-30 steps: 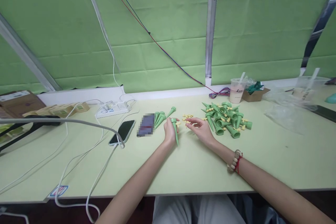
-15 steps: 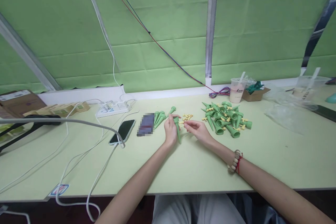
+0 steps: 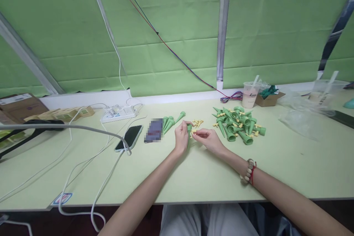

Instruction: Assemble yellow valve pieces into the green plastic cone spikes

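The left hand (image 3: 181,137) is curled around a green plastic cone spike (image 3: 189,130), holding it with the wide end up. The right hand (image 3: 208,138) is just beside it, pinching a small yellow peg (image 3: 194,132) between thumb and fingers, and the peg touches the top of the spike. Both hands hover low over the pale green table (image 3: 210,173), near its middle. Just behind the spike lies a small bunch of loose yellow pegs (image 3: 197,122). To the right of the spike sits a big pile of green cone spikes (image 3: 238,124) mixed with more yellow bits. To the left of the spike lie a few finished-looking green spikes (image 3: 170,122), then a blurred dark card (image 3: 153,131), then a black phone (image 3: 129,138) with a white cable (image 3: 83,166) looping by it. Farther left and back from the spike is a white power strip (image 3: 119,113). Behind the big pile stands a plastic cup with a straw (image 3: 250,94). The right wrist wears a bead bracelet (image 3: 250,170).
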`<action>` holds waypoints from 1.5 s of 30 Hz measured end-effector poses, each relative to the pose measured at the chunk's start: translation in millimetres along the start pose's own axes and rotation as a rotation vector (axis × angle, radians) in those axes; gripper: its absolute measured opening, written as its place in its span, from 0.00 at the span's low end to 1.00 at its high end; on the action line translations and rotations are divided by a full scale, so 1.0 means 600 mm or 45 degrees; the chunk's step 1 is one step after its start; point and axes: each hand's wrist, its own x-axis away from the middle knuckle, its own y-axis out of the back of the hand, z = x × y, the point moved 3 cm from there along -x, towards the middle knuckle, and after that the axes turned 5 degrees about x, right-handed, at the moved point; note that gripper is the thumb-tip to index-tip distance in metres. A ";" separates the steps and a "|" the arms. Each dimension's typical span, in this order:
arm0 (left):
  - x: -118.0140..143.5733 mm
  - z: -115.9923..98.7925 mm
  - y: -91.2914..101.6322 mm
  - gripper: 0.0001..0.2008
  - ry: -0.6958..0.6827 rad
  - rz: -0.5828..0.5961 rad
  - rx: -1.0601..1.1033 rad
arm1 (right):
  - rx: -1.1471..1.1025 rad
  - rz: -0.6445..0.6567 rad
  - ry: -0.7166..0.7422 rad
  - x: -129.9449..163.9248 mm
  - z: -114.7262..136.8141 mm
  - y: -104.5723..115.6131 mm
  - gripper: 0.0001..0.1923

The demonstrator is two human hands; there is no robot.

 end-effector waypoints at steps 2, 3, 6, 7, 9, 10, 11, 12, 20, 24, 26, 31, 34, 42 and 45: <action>0.002 -0.001 -0.002 0.28 0.043 -0.010 0.040 | 0.031 -0.013 0.062 0.001 0.000 0.000 0.13; 0.002 -0.001 -0.003 0.28 0.077 -0.016 0.064 | 0.053 -0.024 0.095 0.001 0.000 0.000 0.13; 0.004 0.002 -0.006 0.27 0.183 -0.017 0.132 | 0.116 -0.057 0.160 0.002 0.001 0.000 0.12; 0.003 0.004 -0.007 0.27 0.210 -0.011 0.143 | 0.122 -0.062 0.164 0.002 0.000 0.000 0.12; 0.000 0.009 -0.007 0.26 0.259 -0.013 0.144 | 0.095 -0.042 0.141 0.001 -0.001 -0.001 0.12; -0.002 0.012 -0.006 0.26 0.284 -0.029 0.141 | 0.062 -0.024 0.116 0.000 -0.001 -0.001 0.13; -0.004 0.014 -0.004 0.25 0.311 -0.054 0.139 | 0.027 -0.003 0.087 -0.001 -0.002 -0.001 0.14; -0.006 0.017 -0.002 0.24 0.340 -0.087 0.140 | 0.000 0.013 0.059 -0.002 -0.002 0.000 0.15; -0.012 0.014 0.006 0.20 0.413 -0.215 0.204 | -0.018 -0.202 0.094 -0.009 0.008 0.024 0.16; -0.006 0.004 0.000 0.23 0.314 -0.103 0.179 | -0.037 -0.207 0.111 -0.008 0.009 0.024 0.15; -0.003 0.001 -0.002 0.25 0.235 -0.054 0.163 | -0.048 -0.177 0.108 -0.007 0.008 0.021 0.15; 0.003 0.005 -0.001 0.28 0.089 0.034 0.099 | 0.027 -0.050 -0.005 -0.002 0.005 0.014 0.18; 0.004 0.010 -0.004 0.29 0.083 0.077 0.095 | 0.021 0.046 -0.079 -0.003 0.004 0.010 0.28; 0.000 0.005 -0.002 0.28 0.114 0.041 0.157 | -0.067 0.085 -0.064 -0.007 0.007 0.013 0.20; 0.003 0.003 -0.004 0.27 0.121 0.079 0.140 | -0.096 0.198 -0.198 -0.004 0.004 0.009 0.26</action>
